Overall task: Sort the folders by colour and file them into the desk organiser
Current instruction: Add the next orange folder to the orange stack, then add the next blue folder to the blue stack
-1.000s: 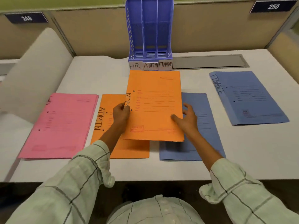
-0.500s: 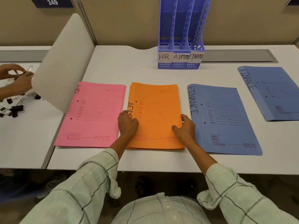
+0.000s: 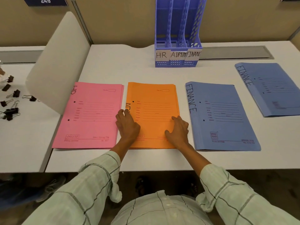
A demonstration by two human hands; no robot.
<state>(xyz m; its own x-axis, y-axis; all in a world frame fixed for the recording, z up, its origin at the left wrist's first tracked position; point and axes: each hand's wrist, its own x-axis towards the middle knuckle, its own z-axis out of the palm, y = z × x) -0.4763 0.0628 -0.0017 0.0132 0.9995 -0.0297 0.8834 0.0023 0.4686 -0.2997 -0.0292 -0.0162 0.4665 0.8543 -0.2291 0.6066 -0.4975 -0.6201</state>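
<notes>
Step in hand, likely: squaring orange ADMIN folder stack (image 3: 152, 114), lying flat in front of desk organiser (image 3: 177, 38). Left hand (image 3: 127, 125) grip spread, pressing stack's left edge; right hand (image 3: 178, 129) grip spread flat on right edge. Next: lift stack, slide into ADMIN slot. Pink HR folders (image 3: 90, 116) left of organiser, two blue FINANCE piles (image 3: 222, 116) (image 3: 272, 88) right, unfiled. Binder clips (image 3: 9, 101) far left, clear of path.

A pink folder (image 3: 90, 114), an orange folder (image 3: 154, 101) and two blue folders (image 3: 224, 117) lie on the white surface (image 3: 129, 65); organiser (image 3: 177, 30) blue, sleeves (image 3: 90, 184) pale green check.
</notes>
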